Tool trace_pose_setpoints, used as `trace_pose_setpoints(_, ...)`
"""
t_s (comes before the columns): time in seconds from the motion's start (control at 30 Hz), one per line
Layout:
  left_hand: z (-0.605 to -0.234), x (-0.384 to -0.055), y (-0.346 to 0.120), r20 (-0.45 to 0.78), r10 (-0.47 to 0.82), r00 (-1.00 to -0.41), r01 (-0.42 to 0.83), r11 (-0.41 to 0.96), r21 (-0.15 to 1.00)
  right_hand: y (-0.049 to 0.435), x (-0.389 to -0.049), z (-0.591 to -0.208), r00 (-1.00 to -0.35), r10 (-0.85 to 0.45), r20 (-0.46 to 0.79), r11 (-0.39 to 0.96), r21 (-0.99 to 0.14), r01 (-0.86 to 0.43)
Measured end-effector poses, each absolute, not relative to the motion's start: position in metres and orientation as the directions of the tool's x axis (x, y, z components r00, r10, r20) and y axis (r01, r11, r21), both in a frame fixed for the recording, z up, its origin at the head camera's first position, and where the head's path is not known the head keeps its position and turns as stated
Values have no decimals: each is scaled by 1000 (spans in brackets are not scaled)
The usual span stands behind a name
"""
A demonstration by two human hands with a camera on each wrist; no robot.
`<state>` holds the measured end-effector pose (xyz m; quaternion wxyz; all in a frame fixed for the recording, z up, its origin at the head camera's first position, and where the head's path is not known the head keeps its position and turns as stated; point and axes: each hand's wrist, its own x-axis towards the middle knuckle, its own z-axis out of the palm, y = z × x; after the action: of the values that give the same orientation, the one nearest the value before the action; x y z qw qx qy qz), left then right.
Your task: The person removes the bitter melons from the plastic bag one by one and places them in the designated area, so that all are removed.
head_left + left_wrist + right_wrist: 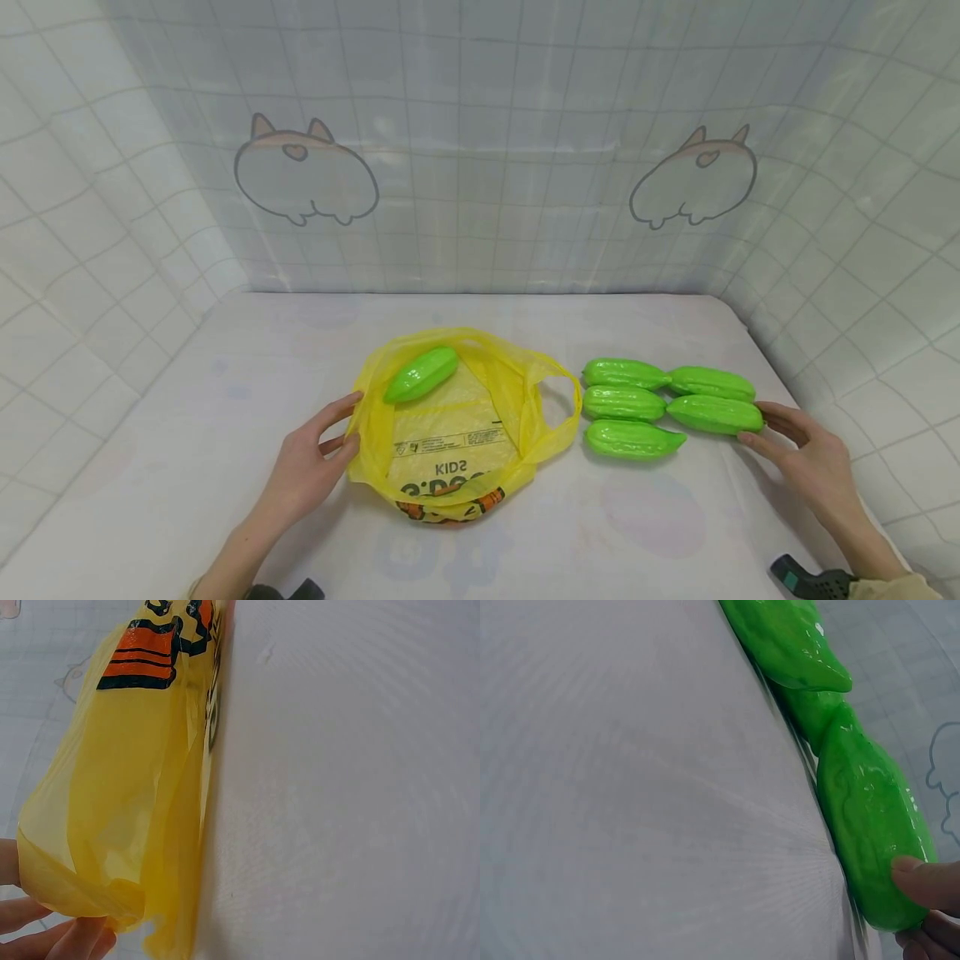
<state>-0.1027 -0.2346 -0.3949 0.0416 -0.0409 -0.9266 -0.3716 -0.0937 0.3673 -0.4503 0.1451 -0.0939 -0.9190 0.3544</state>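
A yellow plastic bag (450, 417) lies with its mouth spread wide, a glossy green bitter melon (422, 374) inside near the far rim. My left hand (311, 458) holds the bag's left rim between thumb and fingers; in the left wrist view, fingers (75, 939) grip the bunched yellow edge. To the bag's right, several more bitter melons (624, 403) lie in two columns. My right hand (813, 458) grips the right end of the near right bitter melon (716, 414). In the right wrist view its thumb (926, 881) presses on that melon's side, with other fingers partly behind it.
The bag's loop handle (573, 400) reaches right, close to the melons. A white cloth-covered table (240, 400) lies beneath everything. Tiled-pattern curtains (480, 167) with drawn animal shapes stand at the back and both sides.
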Motion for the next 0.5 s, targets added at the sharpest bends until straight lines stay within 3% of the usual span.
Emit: trace_pose_setpoints(0.5, -394, -102, -234, 92, 40, -995, 93, 717, 691, 365, -91, -438, -914, 230, 334, 696, -713, -85)
